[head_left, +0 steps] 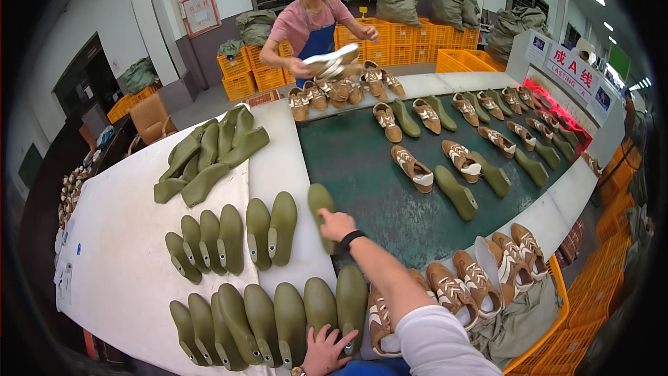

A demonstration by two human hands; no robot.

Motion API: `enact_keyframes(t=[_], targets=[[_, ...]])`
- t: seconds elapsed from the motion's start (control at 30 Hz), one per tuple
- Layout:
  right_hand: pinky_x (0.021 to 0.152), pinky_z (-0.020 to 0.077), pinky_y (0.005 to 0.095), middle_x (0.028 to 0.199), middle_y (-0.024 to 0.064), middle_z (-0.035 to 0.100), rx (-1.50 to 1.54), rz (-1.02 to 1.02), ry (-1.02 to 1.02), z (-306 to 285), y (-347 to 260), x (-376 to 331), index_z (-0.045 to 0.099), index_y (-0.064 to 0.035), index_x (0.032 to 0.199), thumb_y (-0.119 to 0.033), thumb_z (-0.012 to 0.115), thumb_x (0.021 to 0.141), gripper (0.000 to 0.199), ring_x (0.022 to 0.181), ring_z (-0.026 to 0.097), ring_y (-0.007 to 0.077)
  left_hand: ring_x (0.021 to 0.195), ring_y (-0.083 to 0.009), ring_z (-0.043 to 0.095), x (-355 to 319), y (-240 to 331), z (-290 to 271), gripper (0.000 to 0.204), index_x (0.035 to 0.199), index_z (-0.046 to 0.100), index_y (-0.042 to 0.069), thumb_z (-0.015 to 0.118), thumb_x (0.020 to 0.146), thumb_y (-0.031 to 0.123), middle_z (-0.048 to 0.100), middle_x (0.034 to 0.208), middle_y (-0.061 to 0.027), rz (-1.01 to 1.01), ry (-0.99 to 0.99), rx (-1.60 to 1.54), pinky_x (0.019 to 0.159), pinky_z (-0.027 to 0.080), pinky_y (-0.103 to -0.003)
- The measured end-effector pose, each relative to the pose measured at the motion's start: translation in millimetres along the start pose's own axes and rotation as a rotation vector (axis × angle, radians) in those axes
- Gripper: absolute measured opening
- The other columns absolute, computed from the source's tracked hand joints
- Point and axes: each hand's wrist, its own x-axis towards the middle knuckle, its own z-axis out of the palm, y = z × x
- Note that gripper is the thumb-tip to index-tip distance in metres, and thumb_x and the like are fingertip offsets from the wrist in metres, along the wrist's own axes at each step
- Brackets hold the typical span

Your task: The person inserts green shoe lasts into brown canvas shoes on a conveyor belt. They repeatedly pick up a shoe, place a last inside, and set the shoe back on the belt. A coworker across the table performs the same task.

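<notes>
My right hand (336, 226) reaches forward and grips a green shoe last (321, 198) at the edge where the white tabletop meets the dark green belt. A black band circles that wrist. Close to my body, my left hand (325, 354) has its fingers spread, with the fingertips against the heel ends of green lasts in the near row. One of these is the last (319, 303) just ahead of the fingers. A second row of lasts (230, 237) lies farther off, and beyond it a loose pile of lasts (209, 150).
Brown-and-white sneakers (412, 167) and lasts lie in rows on the green belt (362, 195). More sneakers (476, 280) line its near side, above an orange crate (557, 306). Across the table a co-worker (316, 21) holds sneakers (332, 63) over a heap of others.
</notes>
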Motion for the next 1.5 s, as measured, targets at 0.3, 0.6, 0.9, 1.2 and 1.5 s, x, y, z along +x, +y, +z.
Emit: enact_keyframes(t=[0.3,0.6,0.9,1.2,1.5], targets=[[0.08,0.0513,0.0458,0.098,0.0193,0.067,-0.256,0.186,-0.08,-44.0,147.4,-60.6,0.042,-0.0251,0.136,-0.025,0.054,0.085,0.053,0.092,0.065,0.0359,0.116,-0.0299,0.048,3.7,-1.0,-4.8,0.072,0.138,0.043,0.023,0.074,0.074,0.035,0.057,0.116,-0.0105,0.05,0.008,0.086,0.098,0.036,-0.055],[0.087,0.048,0.0428,0.11,0.0163,0.065,-0.642,0.137,-0.043,-49.8,99.0,-34.4,0.048,-0.0192,0.135,-0.037,0.053,0.09,0.048,0.106,0.062,0.0271,0.12,-0.0314,0.044,2.1,-11.5,5.5,0.083,0.145,0.032,0.032,0.072,0.074,0.042,0.053,0.117,-0.0087,0.057,-0.038,0.08,0.096,0.032,-0.062],[0.108,0.0317,0.0375,0.144,0.0265,0.035,0.771,-0.022,-0.114,37.3,-144.4,42.1,0.007,0.0019,0.149,-0.056,0.065,0.08,0.107,0.134,0.037,0.0343,0.127,-0.0334,0.039,-0.1,-18.0,14.4,0.09,0.148,0.02,0.034,0.072,0.075,0.038,0.049,0.124,-0.0111,0.031,-0.104,0.012,0.1,0.029,-0.064],[0.099,0.0417,0.0337,0.126,0.0177,0.053,0.94,-0.095,-0.078,38.0,-137.2,35.7,0.033,-0.0031,0.14,-0.035,0.074,0.07,0.088,0.117,0.053,0.0276,0.113,-0.0356,0.051,-11.5,-75.6,-58.8,0.053,0.124,0.053,0.005,0.071,0.078,0.02,0.056,0.117,-0.016,0.012,0.327,-0.433,0.098,0.042,-0.043],[0.099,0.0404,0.0287,0.128,0.009,0.054,1.145,-0.273,-0.17,-93.2,-33.3,-133.3,0.042,-0.0005,0.137,-0.024,0.062,0.092,0.055,0.116,0.051,0.0155,0.125,-0.0279,0.042,58.4,-261.4,-71.2,0.055,0.116,0.058,0.009,0.075,0.066,0.025,0.052,0.126,-0.0105,-0.37,0.325,0.389,0.102,0.032,-0.052]])
